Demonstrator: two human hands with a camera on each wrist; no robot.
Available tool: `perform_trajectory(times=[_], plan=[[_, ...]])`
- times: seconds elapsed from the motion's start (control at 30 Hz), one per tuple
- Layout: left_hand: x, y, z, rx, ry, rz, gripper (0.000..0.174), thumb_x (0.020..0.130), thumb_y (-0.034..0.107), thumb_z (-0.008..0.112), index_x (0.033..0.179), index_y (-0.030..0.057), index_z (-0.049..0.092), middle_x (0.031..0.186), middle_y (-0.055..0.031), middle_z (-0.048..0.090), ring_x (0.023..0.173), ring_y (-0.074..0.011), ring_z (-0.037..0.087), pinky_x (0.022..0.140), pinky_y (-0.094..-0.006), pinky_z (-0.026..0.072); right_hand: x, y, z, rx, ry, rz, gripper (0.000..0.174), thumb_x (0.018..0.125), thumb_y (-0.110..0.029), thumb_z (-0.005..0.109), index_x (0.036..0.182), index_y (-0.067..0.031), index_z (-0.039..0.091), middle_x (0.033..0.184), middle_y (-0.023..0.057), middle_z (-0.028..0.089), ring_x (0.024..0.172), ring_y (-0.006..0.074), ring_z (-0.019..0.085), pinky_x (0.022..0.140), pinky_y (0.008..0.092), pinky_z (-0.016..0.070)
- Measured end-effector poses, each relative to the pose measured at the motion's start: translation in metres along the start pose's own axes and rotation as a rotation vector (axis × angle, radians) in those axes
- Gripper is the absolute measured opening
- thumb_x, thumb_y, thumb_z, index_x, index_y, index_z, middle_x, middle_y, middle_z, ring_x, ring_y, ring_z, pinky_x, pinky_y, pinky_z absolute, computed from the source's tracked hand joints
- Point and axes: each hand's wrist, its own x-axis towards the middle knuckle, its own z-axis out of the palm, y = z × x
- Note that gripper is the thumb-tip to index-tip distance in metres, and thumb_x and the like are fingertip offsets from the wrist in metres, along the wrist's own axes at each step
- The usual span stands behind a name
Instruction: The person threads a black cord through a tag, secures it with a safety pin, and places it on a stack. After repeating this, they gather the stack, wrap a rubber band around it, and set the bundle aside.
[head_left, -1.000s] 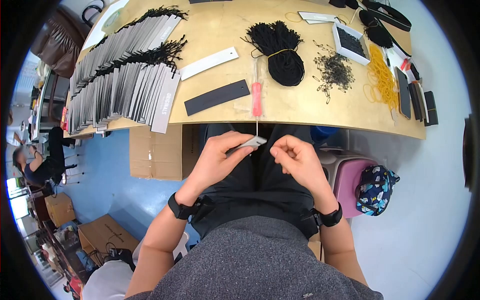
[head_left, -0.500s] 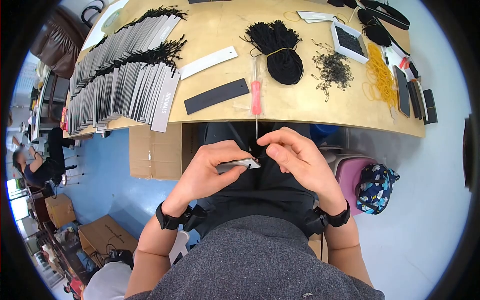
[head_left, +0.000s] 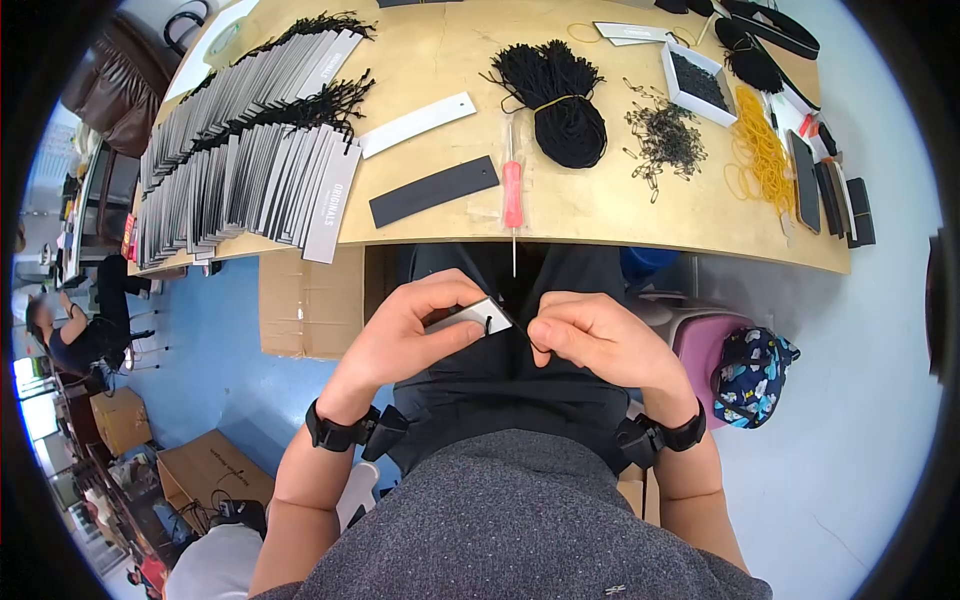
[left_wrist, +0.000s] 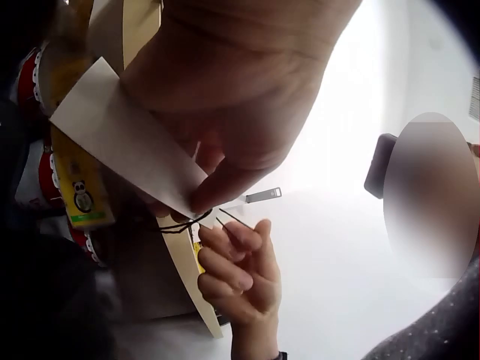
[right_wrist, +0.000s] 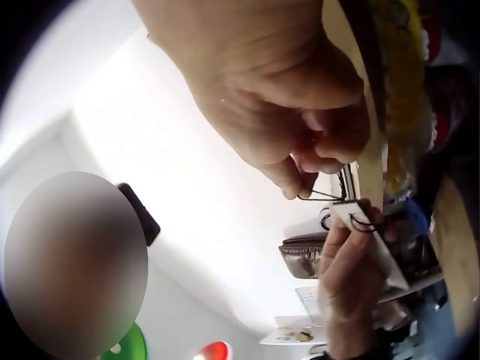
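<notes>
In the head view my left hand (head_left: 420, 325) grips a pale hang tag (head_left: 472, 319) by its sides, the holed end facing the right hand. A thin black cord (right_wrist: 324, 197) runs through the hole of the tag, and a loop of it shows in the right wrist view. My right hand (head_left: 605, 340) pinches the cord between thumb and curled fingers, just right of the tag. Seen from the left wrist, the tag's long blank face (left_wrist: 124, 139) slants down to the thumb. Both hands are over the lap, in front of the table edge.
A red-handled hook tool (head_left: 513, 195) lies with its metal shaft past the table (head_left: 420, 240) edge. Rows of corded tags (head_left: 260, 190) stand at left; a black cord bundle (head_left: 565, 115), safety pins (head_left: 668, 140) and yellow rubber bands (head_left: 762, 150) lie to the right.
The right hand has moved from beside the tag's end to pinch the black cord and draw it rightward. Both hands have come lower, toward the body; the cord now shows in the tag's hole.
</notes>
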Motion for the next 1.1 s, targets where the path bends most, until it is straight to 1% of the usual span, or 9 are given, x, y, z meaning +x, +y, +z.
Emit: perform_trajectory(times=[0.1, 0.43, 0.6, 0.7, 0.83, 0.93, 1.0, 1.03, 1.1], plan=[[-0.001, 0.007, -0.001, -0.122, -0.031, -0.102, 0.018, 0.092, -0.002, 0.067, 0.11, -0.0019, 0.069, 0.106, -0.0009, 0.058, 0.094, -0.0069, 0.058, 0.081, -0.0227, 0.0471, 0.004, 0.017, 0.005, -0.45, 0.193, -0.077, 0.027, 0.093, -0.029, 0.069, 0.085, -0.0028, 0.072, 0.076, 0.0071, 0.056, 0.068, 0.0228, 0.058, 0.063, 0.0362, 0.0456], [0.0, 0.001, 0.007, -0.131, -0.007, -0.093, 0.019, 0.093, -0.001, 0.068, 0.112, -0.0019, 0.07, 0.101, -0.0005, 0.057, 0.094, -0.0056, 0.057, 0.08, -0.022, 0.0474, 0.016, 0.02, 0.031, -0.289, 0.219, -0.073, 0.025, 0.079, -0.021, 0.081, 0.092, -0.0023, 0.072, 0.075, 0.0084, 0.055, 0.07, 0.0213, 0.06, 0.063, 0.0342, 0.0457], [-0.002, 0.02, 0.008, -0.172, 0.11, -0.156, 0.026, 0.093, -0.004, 0.066, 0.119, -0.0006, 0.067, 0.108, -0.0015, 0.063, 0.098, -0.0076, 0.061, 0.087, -0.0239, 0.0503, 0.005, 0.023, 0.018, 0.432, 0.225, -0.005, 0.011, 0.094, -0.012, 0.07, 0.094, -0.0025, 0.064, 0.078, -0.0055, 0.056, 0.064, 0.0039, 0.05, 0.055, 0.0228, 0.0382], [-0.009, 0.016, 0.003, -0.158, 0.097, -0.078, 0.032, 0.093, -0.005, 0.066, 0.125, 0.0001, 0.064, 0.108, -0.0022, 0.067, 0.1, -0.0082, 0.063, 0.09, -0.0242, 0.0506, -0.006, 0.04, -0.013, 1.118, 0.198, -0.182, 0.013, 0.096, -0.011, 0.062, 0.085, -0.0063, 0.057, 0.074, -0.0013, 0.051, 0.057, 0.0059, 0.042, 0.051, 0.0215, 0.0304], [-0.014, 0.037, 0.006, 0.228, -0.083, -0.003, 0.044, 0.088, -0.008, 0.066, 0.13, 0.0034, 0.064, 0.107, -0.0062, 0.068, 0.098, -0.0148, 0.065, 0.09, -0.0281, 0.0503, -0.008, 0.03, -0.021, 1.138, 0.174, -0.2, 0.012, 0.096, -0.013, 0.059, 0.086, -0.0066, 0.055, 0.073, -0.0003, 0.049, 0.056, 0.0087, 0.04, 0.05, 0.0229, 0.0293], [-0.009, 0.051, -0.007, 0.279, -0.124, 0.031, 0.046, 0.087, -0.01, 0.066, 0.132, -0.0016, 0.062, 0.115, -0.0058, 0.068, 0.106, -0.0133, 0.063, 0.093, -0.0279, 0.0503, 0.002, 0.011, -0.02, 0.961, 0.337, -0.137, 0.012, 0.098, -0.016, 0.061, 0.094, -0.0061, 0.057, 0.077, 0.0009, 0.055, 0.059, 0.0114, 0.051, 0.051, 0.0234, 0.0374], [-0.005, 0.056, -0.016, 0.081, 0.03, -0.065, 0.047, 0.09, -0.007, 0.063, 0.137, 0.0013, 0.06, 0.127, -0.0067, 0.066, 0.105, -0.0121, 0.062, 0.093, -0.0281, 0.0498, 0.02, -0.002, -0.03, 0.821, 0.361, -0.193, 0.017, 0.1, -0.021, 0.061, 0.104, -0.0049, 0.059, 0.087, 0.0026, 0.062, 0.075, 0.0165, 0.066, 0.059, 0.0266, 0.0496], [0.003, 0.068, -0.023, 0.105, 0.135, -0.029, 0.047, 0.094, -0.005, 0.059, 0.14, 0.0022, 0.057, 0.125, -0.0049, 0.066, 0.117, -0.0103, 0.059, 0.1, -0.028, 0.0476, 0.03, -0.011, -0.038, 0.812, 0.352, -0.237, 0.028, 0.102, -0.024, 0.06, 0.12, -0.0029, 0.059, 0.108, 0.0078, 0.067, 0.102, 0.0241, 0.07, 0.076, 0.0331, 0.0571], [0.028, 0.067, -0.047, 0.36, 0.445, 0.133, 0.047, 0.093, -0.001, 0.06, 0.14, 0.0042, 0.058, 0.116, -0.0013, 0.067, 0.095, -0.0086, 0.061, 0.083, -0.0249, 0.0511, 0.054, -0.034, -0.042, 0.78, 0.33, -0.361, 0.04, 0.103, -0.021, 0.058, 0.137, -0.002, 0.052, 0.127, 0.0114, 0.064, 0.119, 0.027, 0.064, 0.092, 0.0378, 0.0552]])
